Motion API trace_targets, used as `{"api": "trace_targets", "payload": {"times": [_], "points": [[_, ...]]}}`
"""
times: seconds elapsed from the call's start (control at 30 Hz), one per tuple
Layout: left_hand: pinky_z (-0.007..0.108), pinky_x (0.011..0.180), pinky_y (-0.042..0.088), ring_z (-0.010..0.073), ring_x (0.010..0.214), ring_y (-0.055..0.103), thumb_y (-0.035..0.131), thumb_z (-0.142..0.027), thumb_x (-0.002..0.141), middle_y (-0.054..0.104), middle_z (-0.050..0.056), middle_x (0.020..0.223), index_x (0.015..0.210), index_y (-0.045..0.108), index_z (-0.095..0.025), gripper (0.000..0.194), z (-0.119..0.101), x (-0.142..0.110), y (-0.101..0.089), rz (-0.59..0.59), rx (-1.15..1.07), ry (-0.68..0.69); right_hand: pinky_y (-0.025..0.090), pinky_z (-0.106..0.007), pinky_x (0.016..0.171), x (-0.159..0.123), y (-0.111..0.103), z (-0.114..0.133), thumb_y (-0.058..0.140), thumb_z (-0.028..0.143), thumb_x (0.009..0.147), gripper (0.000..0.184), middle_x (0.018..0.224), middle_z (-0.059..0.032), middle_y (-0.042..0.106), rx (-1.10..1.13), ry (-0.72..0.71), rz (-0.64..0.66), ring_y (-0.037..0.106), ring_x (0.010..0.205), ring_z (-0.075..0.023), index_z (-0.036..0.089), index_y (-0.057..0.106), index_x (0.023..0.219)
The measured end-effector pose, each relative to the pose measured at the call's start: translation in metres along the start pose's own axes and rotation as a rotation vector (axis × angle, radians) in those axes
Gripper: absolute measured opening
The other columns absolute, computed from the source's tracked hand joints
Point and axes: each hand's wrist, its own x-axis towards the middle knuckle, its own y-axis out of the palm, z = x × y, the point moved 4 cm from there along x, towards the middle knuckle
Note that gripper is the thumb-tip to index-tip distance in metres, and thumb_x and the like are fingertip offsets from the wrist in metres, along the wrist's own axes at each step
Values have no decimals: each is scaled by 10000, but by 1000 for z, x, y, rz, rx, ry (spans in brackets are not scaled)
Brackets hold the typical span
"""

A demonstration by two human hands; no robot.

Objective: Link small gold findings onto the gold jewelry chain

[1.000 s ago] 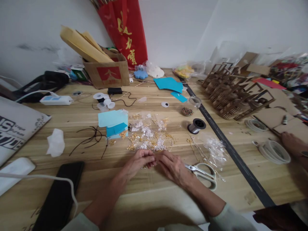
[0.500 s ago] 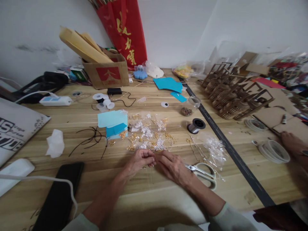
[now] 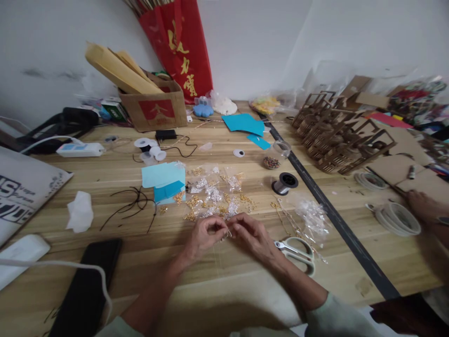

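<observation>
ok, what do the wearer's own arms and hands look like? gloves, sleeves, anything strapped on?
Left hand and right hand are ungloved, with no watch or bracelet visible. Left sleeve and right sleeve are pale grey-green, ending well short of the wrists. No cables or markings show on either arm.
</observation>
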Motion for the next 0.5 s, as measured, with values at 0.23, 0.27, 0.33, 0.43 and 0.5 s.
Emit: {"api": "trace_targets", "payload": {"times": [0.23,0.27,0.33,0.43,0.5], "points": [[259,662,454,156,651,599,595,-172,763,671,33,685,666,645,-170,109,-5,-2,4,-65,208,98,351,-225,563,5,2,-14,562,413,883,276,683,9,526,110,85,40,454,604,-106,141,612,878],[263,669,456,159,657,601,595,-173,765,672,35,688,666,644,-172,110,-6,-2,4,-66,228,112,340,-223,554,6,3,-14,571,423,874,287,670,14,515,133,96,57,442,589,-101,138,609,865],[270,682,459,164,670,605,589,-174,770,670,38,693,666,641,-177,116,-8,-3,5,-65,254,141,325,-222,540,7,4,-13,592,448,852,313,647,23,499,182,118,90,426,566,-94,135,600,841],[272,682,461,165,678,604,573,-164,783,666,43,699,672,635,-178,127,-9,-4,6,-61,274,194,319,-219,535,9,4,-11,615,467,830,336,636,26,495,233,127,116,416,556,-87,132,593,807],[267,668,460,162,675,602,571,-152,787,663,46,700,678,631,-175,126,-9,-5,7,-59,290,231,313,-214,521,9,3,-11,628,464,821,337,624,27,494,250,138,132,408,545,-82,129,599,794]]}}
